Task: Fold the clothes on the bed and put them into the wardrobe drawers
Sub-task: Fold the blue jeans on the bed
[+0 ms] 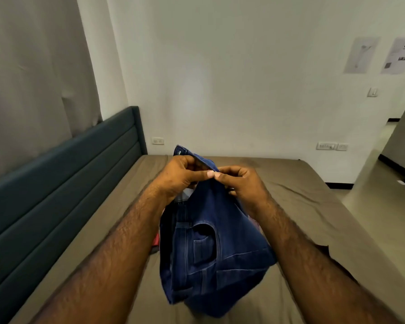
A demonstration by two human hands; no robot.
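Dark blue denim jeans [211,251] hang bunched in the air over the bed [302,206], held up at the waistband end by both hands, their lower folds sagging down toward the olive-brown sheet. A front pocket and belt loop face the person, so the garment is still crumpled rather than laid flat.

My reading is that the folding has only begun — the person seems to be finding the waistband edges to shake the jeans straight. The next move would call for drawing the hands apart along the band, letting the legs drop, then laying the pair flat on the sheet.

The left hand [180,176] has its fingers curled over the band, thumb pressed on the cloth; the right hand [241,183] pinches the same edge, and the two thumbs nearly touch. Both forearms reach forward and converge, wrists raised.

A sliver of something red [155,240] shows on the bed under the left forearm — possibly another garment, though I cannot tell. A dark teal padded headboard [63,183] runs along the left side, with a grey curtain [33,78] above it. No wardrobe is in sight.
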